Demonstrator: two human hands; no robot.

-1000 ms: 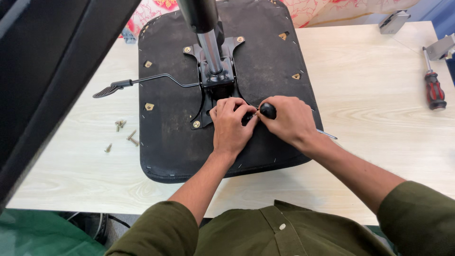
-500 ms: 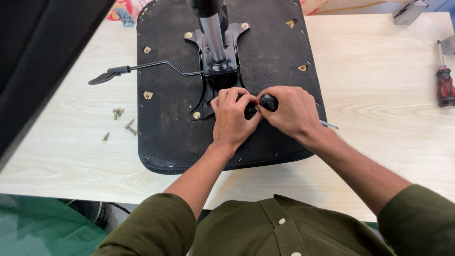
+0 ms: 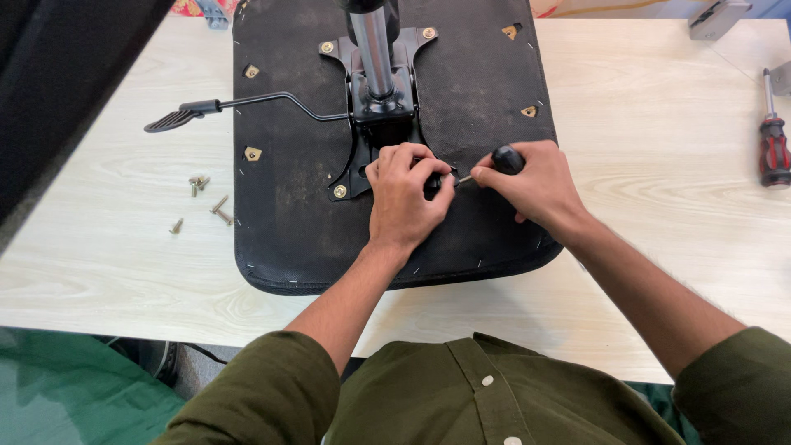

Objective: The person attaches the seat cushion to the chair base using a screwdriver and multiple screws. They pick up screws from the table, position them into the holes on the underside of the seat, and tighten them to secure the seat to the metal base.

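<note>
An upturned black chair seat (image 3: 297, 222) lies on the pale wooden table (image 3: 659, 165). A black metal mechanism plate (image 3: 375, 107) with a chrome gas cylinder (image 3: 372, 41) is fixed to its underside, and a lever (image 3: 247, 103) sticks out to the left. My left hand (image 3: 405, 198) rests curled on the plate's near right corner, fingers pinched there. My right hand (image 3: 531, 185) grips the black handle of a screwdriver (image 3: 504, 158), its thin shaft pointing left toward my left fingers.
Several loose brass screws (image 3: 202, 198) lie on the table left of the seat. A red-and-black screwdriver (image 3: 773, 148) lies at the right edge. A dark chair back (image 3: 58, 99) fills the upper left. A metal bracket (image 3: 717, 16) sits top right.
My right hand has drawn a little to the right, away from my left hand, so the screwdriver shaft now shows between them. The view has shifted slightly.
</note>
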